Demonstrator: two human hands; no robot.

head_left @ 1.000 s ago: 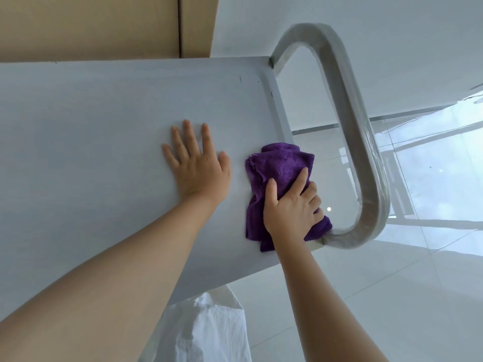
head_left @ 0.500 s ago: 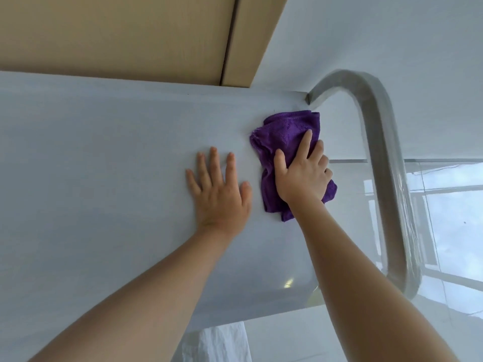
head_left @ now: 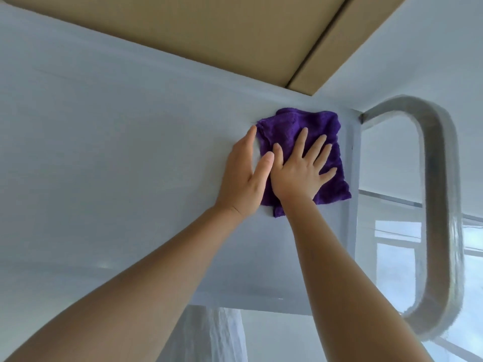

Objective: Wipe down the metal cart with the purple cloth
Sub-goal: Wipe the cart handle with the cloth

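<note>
A: Any writing, label or number to read here?
B: None. The metal cart (head_left: 117, 152) is bare grey, the purple cloth (head_left: 300, 126) has no tag showing, and the cardboard box (head_left: 209, 35) shows no print.

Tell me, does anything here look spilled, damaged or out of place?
Nothing stands out. The purple cloth lies flat near the cart top's far corner, under the right hand; the left hand touches its edge. No spills or dents show; the handle looks intact.
</note>
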